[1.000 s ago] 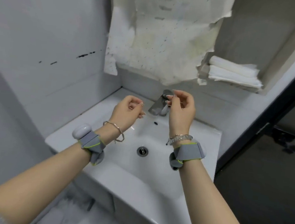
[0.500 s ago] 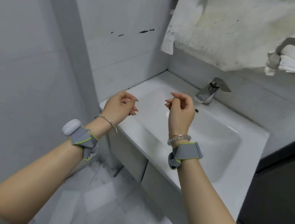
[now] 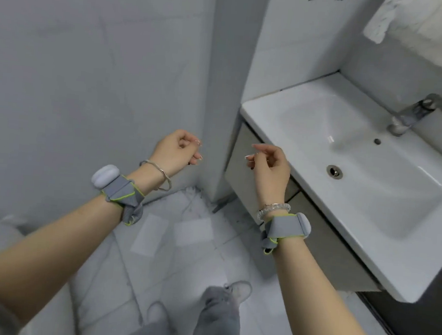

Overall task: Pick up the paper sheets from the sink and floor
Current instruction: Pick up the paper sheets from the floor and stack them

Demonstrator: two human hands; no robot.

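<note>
Both hands are up in the air and hold nothing. The left hand (image 3: 176, 150) has its fingers (image 3: 195, 156) curled in loosely, and the right hand (image 3: 269, 166) does too. The sink (image 3: 323, 144) looks bare, with no paper in it. Two paper sheets lie flat on the floor (image 3: 233, 254), one sheet (image 3: 150, 234) just beside the other sheet (image 3: 194, 230), below the hands. I think the floor part comes next. She must bend down and pinch an edge.
</note>
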